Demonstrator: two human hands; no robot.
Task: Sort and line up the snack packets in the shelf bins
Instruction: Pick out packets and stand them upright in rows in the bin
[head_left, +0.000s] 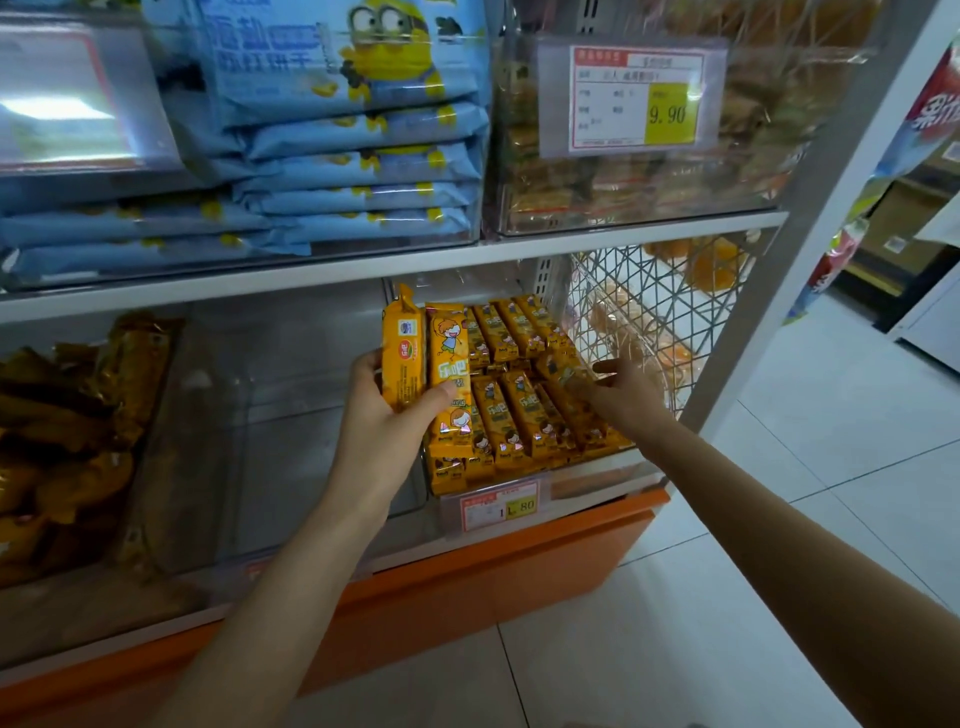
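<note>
Shelf (415, 260) first: the clear bin (597, 470) on the lower level holds two rows of yellow snack packets (524, 415), too overlapped for me to count exactly. My left hand (384, 415) grips two loose packets (421, 353) upright at the bin's left edge. My right hand (621, 387) sits on the rows' right end. Gripping or just touching, I can't tell.

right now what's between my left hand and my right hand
Rows of yellow snack packets lying in the clear bin fill the stretch between the left hand and the right hand, seen in the head view.
</note>
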